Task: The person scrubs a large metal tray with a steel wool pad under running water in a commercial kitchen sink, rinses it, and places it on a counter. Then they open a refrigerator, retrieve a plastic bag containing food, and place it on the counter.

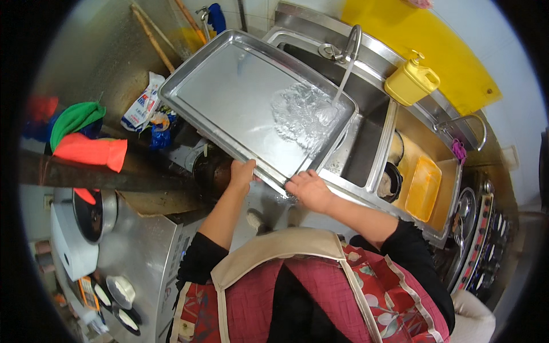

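Note:
A large rectangular metal tray [227,94] slants across the left basin of a stainless steel sink [364,150]. My left hand [243,175] grips its near long rim, thumb on top. At the near corner my right hand [312,191] curls its fingers over the rim. Something small and dark shows beneath those fingers, too hidden to name. From a curved faucet [356,40], water runs onto the tray's right part and spreads in ripples. Water also glints at the corner under my right hand.
A yellow pump jug [411,81] stands on the sink's back ledge. The right basin holds an orange-yellow tray [423,188] and dark round pans [391,182]. Left are cloths [92,150] on a bar, wooden handles [152,40], and a steel counter [141,240] with a pot [109,210].

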Tool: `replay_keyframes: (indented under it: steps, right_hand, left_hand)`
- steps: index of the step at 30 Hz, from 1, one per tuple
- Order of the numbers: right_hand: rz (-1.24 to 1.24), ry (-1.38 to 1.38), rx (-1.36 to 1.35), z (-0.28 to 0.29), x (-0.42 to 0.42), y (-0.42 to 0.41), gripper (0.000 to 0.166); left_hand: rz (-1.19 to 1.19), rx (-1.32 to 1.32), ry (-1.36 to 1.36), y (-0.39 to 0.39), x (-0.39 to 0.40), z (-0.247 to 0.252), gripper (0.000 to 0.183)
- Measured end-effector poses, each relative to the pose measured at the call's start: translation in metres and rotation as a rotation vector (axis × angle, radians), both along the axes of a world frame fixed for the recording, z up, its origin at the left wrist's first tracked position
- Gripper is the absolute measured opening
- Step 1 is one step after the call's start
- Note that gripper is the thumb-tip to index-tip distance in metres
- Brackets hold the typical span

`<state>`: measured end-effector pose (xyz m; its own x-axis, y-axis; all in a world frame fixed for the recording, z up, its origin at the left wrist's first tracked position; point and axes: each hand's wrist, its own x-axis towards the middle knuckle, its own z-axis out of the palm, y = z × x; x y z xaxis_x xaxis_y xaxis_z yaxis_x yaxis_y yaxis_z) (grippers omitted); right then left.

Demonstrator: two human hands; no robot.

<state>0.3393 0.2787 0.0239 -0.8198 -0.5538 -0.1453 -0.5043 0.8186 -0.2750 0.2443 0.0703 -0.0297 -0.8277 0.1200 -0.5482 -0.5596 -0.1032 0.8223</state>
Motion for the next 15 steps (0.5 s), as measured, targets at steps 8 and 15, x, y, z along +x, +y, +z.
replay_keyframes:
  steps: [8,15]
  right_hand:
    - [-0.097,0.268,0.199,-0.024,-0.095,0.163,0.019]
    - [0.048,0.143,-0.173,-0.037,-0.025,0.038,0.016]
  left_hand:
    - [-0.028,-0.139,-0.046,-0.034,-0.020,0.031,0.028]
    - [-0.075,-0.246,0.129,0.028,0.090,0.027,0.066]
